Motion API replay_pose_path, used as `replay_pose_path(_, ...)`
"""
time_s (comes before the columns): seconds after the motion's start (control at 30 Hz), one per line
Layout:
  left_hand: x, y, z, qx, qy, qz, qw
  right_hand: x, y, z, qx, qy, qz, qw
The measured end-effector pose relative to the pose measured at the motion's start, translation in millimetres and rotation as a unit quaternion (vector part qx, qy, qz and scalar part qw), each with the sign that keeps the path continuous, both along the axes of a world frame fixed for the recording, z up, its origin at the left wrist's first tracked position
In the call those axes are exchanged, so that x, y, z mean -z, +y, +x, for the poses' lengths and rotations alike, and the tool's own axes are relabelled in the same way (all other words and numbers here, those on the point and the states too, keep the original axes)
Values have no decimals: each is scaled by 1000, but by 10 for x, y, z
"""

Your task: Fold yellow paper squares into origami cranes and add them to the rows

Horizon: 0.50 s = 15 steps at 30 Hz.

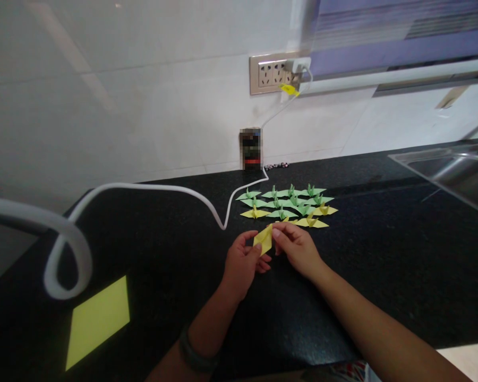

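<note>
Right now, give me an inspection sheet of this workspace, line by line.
Surface: black speckled counter.
Work items: folded yellow paper pinched between left hand and right hand.
Clutter: finished paper cranes, green and yellow; flat yellow sheet.
Hands: both gripping the paper.
Cables: white cable running from wall socket across the counter.
Surroundings: tiled wall, steel sink at right.

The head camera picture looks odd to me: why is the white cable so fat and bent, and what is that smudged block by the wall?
Head view: wide-lens distortion swells the white cable near the left edge and bows the counter; the small device is deliberately pixelated; the wall tiles carry soft glare streaks; the hands and the yellow folded paper look slightly soft.
</note>
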<state>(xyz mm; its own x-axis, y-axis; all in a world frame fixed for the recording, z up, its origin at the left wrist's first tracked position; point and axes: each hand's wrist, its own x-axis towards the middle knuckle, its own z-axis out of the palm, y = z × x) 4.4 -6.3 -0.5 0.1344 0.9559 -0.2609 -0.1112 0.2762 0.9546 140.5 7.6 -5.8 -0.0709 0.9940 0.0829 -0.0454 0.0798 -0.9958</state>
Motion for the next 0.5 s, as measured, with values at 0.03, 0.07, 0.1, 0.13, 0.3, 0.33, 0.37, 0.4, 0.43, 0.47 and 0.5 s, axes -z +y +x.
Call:
replay_pose_path(0.03, -10, -5, -1, 1, -10, 2, 1000, 10, -2, -5, -16, 1, 2, 1000)
replay_pose_path(0.07, -19, -10, -3, 5, -18, 4, 1000, 20, -4, -11, -28, 5, 2, 1000)
replay_pose_path(0.1, -26, -15, -3, 9, -22, 6, 1000, 30, -5, -16, -36, 11, 1, 999)
replay_pose_path(0.13, -30, -20, -4, 14, -24, 6, 1000, 40, -5, -20, -40, 18, -2, 999)
replay_pose_path(0.3, 9, -34, -4, 19, 0, 33, 999, 68, 5, -36, -34, 59, -29, 997)
replay_pose_path(0.33, 22, -36, -3, 20, 9, 46, 999, 71, 7, -41, -32, 68, -34, 997)
replay_pose_path(0.37, 33, -39, -2, 20, 19, 60, 998, 73, 9, -45, -30, 77, -39, 996)
replay_pose_path(0.4, 42, -41, 0, 21, 29, 72, 997, 74, 9, -50, -29, 84, -43, 995)
replay_pose_path(0.43, 49, -44, 3, 21, 38, 81, 996, 75, 9, -54, -26, 89, -46, 995)
replay_pose_path(0.47, 52, -48, 6, 21, 46, 87, 995, 75, 9, -57, -24, 93, -47, 994)
replay_pose_path(0.5, 53, -51, 10, 20, 53, 90, 994, 75, 7, -60, -23, 95, -47, 994)
